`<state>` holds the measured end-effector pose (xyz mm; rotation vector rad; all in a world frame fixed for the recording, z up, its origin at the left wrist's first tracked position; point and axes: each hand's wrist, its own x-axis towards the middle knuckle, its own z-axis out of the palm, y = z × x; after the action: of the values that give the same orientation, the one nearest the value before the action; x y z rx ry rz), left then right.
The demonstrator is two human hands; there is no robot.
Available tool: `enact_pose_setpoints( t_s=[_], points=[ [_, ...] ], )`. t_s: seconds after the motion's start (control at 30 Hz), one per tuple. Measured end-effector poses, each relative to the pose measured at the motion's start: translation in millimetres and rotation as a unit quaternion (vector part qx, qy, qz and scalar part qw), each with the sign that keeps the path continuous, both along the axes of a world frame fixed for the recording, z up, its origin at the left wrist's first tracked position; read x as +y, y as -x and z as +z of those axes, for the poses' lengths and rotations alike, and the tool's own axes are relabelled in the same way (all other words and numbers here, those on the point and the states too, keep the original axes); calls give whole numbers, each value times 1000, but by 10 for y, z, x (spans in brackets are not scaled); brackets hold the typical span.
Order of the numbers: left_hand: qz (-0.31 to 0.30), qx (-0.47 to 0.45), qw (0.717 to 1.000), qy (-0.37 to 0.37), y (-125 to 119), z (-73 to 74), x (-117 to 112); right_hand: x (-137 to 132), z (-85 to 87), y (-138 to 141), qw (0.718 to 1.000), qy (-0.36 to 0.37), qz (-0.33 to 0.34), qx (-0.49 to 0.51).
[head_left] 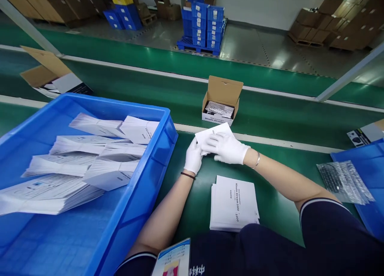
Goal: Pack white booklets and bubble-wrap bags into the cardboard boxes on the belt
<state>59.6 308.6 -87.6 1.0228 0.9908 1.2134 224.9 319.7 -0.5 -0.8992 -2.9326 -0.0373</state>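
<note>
A white printed booklet (223, 129) is held between my two white-gloved hands, just in front of an open carton. My left hand (193, 156) grips its lower left edge, with the fingertips partly behind the paper. Across the front lies my right hand (228, 148), its fingers over the booklet and partly hiding the print. The small carton (223, 91) has its lid up and holds something in clear bubble wrap (219, 109). Close to my body, a stack of similar white booklets (235, 202) lies on the green surface.
At left stands a large blue bin (120, 220) with several bundles of booklets (114, 126). Another open carton (57, 74) sits behind it. On the right are bubble-wrapped items (345, 182) over a blue bin (366, 164). A white rail (264, 143) crosses the green bench.
</note>
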Motion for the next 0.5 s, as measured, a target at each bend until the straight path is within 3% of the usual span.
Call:
enact_pose_setpoints(
  t_s=[0.1, 0.23, 0.3, 0.4, 0.5],
  points=[
    [-20, -124, 990, 64, -24, 15, -11, -27, -42, -113, 997, -32, -52, 39],
    [-14, -158, 981, 108, -22, 17, -58, 419, 106, -321, 967, -146, -177, 112],
    [-27, -151, 983, 105, -12, 13, -74, 674, 140, -379, 951, -161, -241, 109],
    [-42, -142, 985, 88, 1, -2, -77, 986, 39, -417, 937, -67, -334, 73],
    [-52, -127, 987, 81, 1, -28, -56, 1113, -131, -457, 933, 42, -354, 38]
  ],
)
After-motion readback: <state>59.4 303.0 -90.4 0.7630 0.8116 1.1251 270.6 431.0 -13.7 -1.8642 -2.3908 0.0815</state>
